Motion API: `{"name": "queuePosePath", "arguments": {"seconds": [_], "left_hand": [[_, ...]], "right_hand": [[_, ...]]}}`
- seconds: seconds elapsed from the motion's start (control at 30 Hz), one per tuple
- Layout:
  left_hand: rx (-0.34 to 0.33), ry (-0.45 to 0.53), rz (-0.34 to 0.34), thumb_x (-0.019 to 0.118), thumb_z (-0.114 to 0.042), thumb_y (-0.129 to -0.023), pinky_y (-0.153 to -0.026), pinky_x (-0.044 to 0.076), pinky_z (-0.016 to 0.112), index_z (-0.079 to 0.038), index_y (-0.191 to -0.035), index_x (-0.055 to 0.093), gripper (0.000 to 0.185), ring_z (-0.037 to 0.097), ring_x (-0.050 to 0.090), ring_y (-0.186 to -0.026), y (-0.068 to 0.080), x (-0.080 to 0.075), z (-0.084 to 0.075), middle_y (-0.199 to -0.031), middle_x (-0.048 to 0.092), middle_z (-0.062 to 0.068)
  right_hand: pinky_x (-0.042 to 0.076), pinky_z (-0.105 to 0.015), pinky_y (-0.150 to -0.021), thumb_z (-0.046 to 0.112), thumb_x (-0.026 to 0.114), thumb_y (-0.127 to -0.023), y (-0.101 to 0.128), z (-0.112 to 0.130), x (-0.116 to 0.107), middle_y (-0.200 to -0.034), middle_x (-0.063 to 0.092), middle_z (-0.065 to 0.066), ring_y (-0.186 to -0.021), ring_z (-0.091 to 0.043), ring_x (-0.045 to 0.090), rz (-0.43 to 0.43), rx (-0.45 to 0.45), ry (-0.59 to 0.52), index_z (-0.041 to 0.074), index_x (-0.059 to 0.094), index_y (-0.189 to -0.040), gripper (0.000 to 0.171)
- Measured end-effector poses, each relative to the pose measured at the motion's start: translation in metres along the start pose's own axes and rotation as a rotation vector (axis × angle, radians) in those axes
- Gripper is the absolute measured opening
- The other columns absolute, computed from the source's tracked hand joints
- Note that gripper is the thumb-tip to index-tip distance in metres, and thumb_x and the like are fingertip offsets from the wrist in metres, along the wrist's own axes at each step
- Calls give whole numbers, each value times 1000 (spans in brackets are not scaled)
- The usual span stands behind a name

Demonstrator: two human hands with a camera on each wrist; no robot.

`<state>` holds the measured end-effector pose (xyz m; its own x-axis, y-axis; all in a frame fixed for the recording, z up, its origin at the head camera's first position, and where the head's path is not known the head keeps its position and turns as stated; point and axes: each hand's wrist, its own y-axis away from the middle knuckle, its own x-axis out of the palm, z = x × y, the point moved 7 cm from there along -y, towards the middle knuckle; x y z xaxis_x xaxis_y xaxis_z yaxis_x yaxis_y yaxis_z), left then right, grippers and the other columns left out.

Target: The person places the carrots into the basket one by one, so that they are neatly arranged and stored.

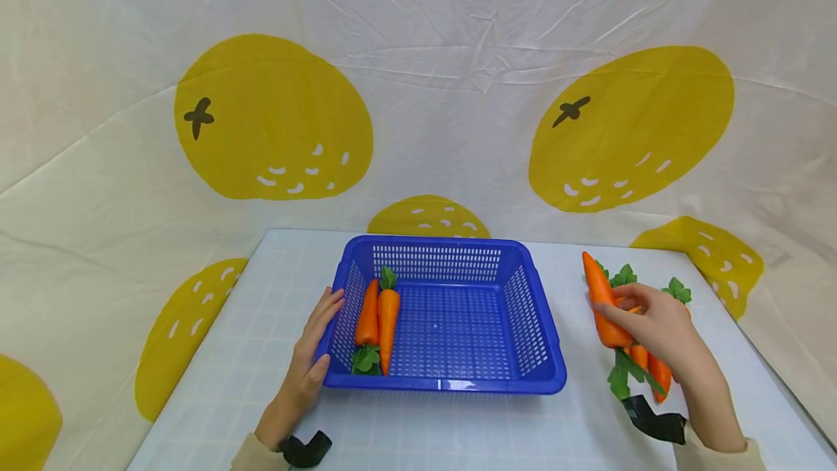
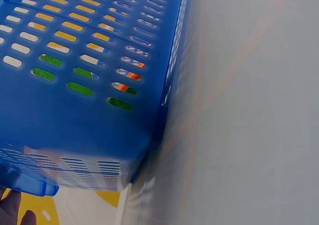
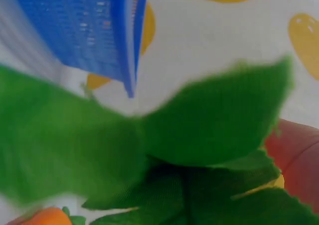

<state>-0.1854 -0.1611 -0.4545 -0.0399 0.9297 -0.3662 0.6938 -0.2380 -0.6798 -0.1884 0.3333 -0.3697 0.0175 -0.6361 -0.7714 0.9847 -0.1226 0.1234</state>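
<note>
A blue plastic basket point(image 1: 445, 386) stands on the table, with two carrots point(image 1: 389, 322) lying side by side along its left wall, their leafy tops at opposite ends. My left hand point(image 1: 307, 358) rests against the basket's left side, fingers along the rim. On the right, my right hand point(image 1: 657, 325) pinches a carrot point(image 1: 598, 296) between thumb and fingers, its tip pointing away and its leaves hanging toward the wrist. It is held over a pile of several more carrots point(image 1: 660, 376), partly hidden under the hand. Green leaves point(image 3: 214, 120) fill much of the right wrist view.
The table point(image 1: 418, 435) has a pale checked cover. A white cloth point(image 1: 451, 129) printed with yellow fruit hangs behind it and along the sides. Black straps point(image 1: 654, 424) sit around both wrists. The basket's perforated side wall point(image 2: 75, 95) fills the left wrist view's upper left.
</note>
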Motion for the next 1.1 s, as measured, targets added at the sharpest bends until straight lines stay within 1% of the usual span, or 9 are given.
{"name": "queuePosePath", "arguments": {"seconds": [0.1, 0.2, 0.37, 0.53, 0.73, 0.87, 0.97, 1.1], "left_hand": [[1, 0, 1, 40, -30, -97, -121, 11, 29, 5, -148, 38, 62, 41, 16, -148, 0, 0, -1, -155, 33, 23], [1, 2, 1, 40, -30, -97, -121, 11, 29, 5, -148, 38, 62, 41, 16, -149, -1, 0, -1, -155, 33, 23], [1, 2, -2, 40, -31, -98, -121, 11, 29, 5, -148, 38, 62, 41, 16, -148, -1, 0, -1, -155, 34, 23], [4, 1, -3, 40, -30, -97, -121, 11, 29, 6, -148, 38, 62, 41, 17, -148, 0, 0, 0, -155, 34, 24], [12, 4, -4, 39, -31, -98, -121, 12, 29, 6, -147, 39, 62, 42, 16, -148, 0, 0, -1, -154, 34, 24], [14, 7, -5, 39, -32, -98, -121, 11, 30, 7, -147, 39, 62, 42, 16, -148, 0, -1, -2, -154, 34, 24], [8, 8, -3, 40, -31, -98, -121, 11, 29, 6, -147, 38, 62, 41, 16, -148, 0, -1, -2, -155, 34, 24], [2, 6, 1, 40, -31, -98, -121, 11, 29, 6, -148, 38, 62, 41, 16, -148, 0, 0, -1, -155, 33, 23]], "right_hand": [[55, -34, -60, 54, 65, -90, -1, 12, -2, -101, 64, -21, -74, -23, 62, -15, -31, 18, -7, 54, -130, 74], [53, -33, -62, 52, 65, -91, -2, 26, -3, -100, 66, -20, -78, -24, 62, -35, -78, 17, -6, 55, -129, 70], [56, -32, -63, 48, 65, -93, -5, 46, -2, -106, 67, -18, -81, -24, 65, -28, -110, -84, -2, 53, -132, 65], [58, -32, -67, 45, 62, -95, -9, 62, 1, -110, 64, -18, -84, -22, 66, 25, -135, -205, 0, 49, -137, 63], [60, -34, -72, 35, 60, -98, -19, 79, 10, -114, 64, -17, -86, -16, 67, 117, -170, -382, -5, 42, -140, 61], [60, -37, -72, 32, 60, -99, -26, 89, 19, -111, 64, -15, -89, -17, 67, 170, -182, -468, -8, 42, -139, 59], [60, -39, -74, 32, 60, -99, -32, 97, 27, -113, 63, -16, -91, -20, 67, 212, -173, -528, -8, 43, -138, 59], [60, -40, -76, 29, 59, -99, -40, 109, 40, -113, 61, -16, -92, -22, 67, 287, -173, -604, -10, 41, -138, 58]]}}
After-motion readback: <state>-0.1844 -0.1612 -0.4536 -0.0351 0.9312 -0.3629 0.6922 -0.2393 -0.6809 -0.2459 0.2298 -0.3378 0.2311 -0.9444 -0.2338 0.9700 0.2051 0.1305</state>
